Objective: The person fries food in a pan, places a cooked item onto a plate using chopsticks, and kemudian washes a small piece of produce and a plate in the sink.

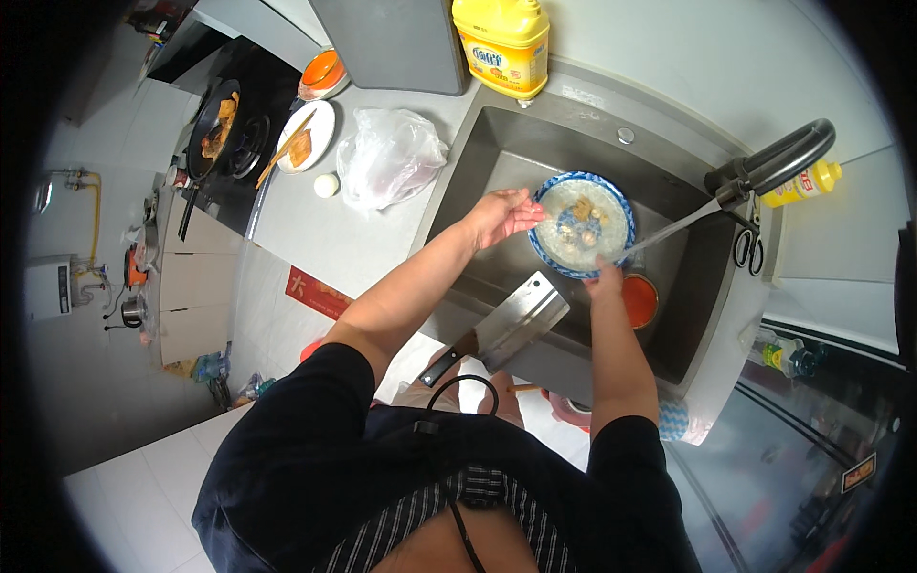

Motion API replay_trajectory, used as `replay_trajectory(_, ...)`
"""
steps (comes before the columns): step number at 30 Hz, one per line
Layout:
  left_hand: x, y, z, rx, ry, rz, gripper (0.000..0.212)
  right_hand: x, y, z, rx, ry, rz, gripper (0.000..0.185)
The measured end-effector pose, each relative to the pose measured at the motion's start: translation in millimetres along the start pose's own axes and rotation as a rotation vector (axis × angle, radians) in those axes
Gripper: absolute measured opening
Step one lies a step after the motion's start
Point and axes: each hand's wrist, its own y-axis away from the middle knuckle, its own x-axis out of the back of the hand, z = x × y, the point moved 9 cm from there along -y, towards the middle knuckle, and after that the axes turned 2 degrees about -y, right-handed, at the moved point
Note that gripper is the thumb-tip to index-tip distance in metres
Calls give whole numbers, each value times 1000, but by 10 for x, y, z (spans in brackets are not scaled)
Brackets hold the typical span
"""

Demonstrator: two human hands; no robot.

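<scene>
A blue-and-white bowl (pixel 622 197) of cloudy water with pale and brown food pieces is over the steel sink (pixel 501 179). My right hand (pixel 605 278) grips its near rim, the thumb on the edge. My left hand (pixel 503 218) is at the bowl's left rim, fingers together and slightly bent; whether they touch the rim or hold anything small is unclear. Water runs from the faucet (pixel 734 193) to the bowl's right side. A cleaver (pixel 519 322) lies across the sink's front edge. An orange-red bowl (pixel 639 301) sits in the sink, right of my right hand.
Left of the sink are a plastic bag (pixel 390 157), a white round item (pixel 327 185) and a plate (pixel 326 125) with food and chopsticks. A wok (pixel 228 147) of food stands on the stove. Behind are a yellow detergent jug (pixel 501 50) and grey board (pixel 390 43); scissors (pixel 749 247) hang right.
</scene>
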Motion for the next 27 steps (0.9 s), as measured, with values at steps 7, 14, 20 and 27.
replay_trajectory(7, 308, 25, -122, 3, -223, 53, 15, 161, -224, 140, -26, 50, 29, 49)
replay_trajectory(14, 596, 259, -283, -247, -1968, 239, 19, 288, -350, 201, -126, 292, 51, 38)
replay_trajectory(20, 495, 341, -165, -435, -1830, 319, 16, 166, 29, -209, 59, 757, 131, 32)
replay_trajectory(27, -469, -384, -427, -107, -405, 91, 20, -617, 794, -752, 46, -119, -207, 12)
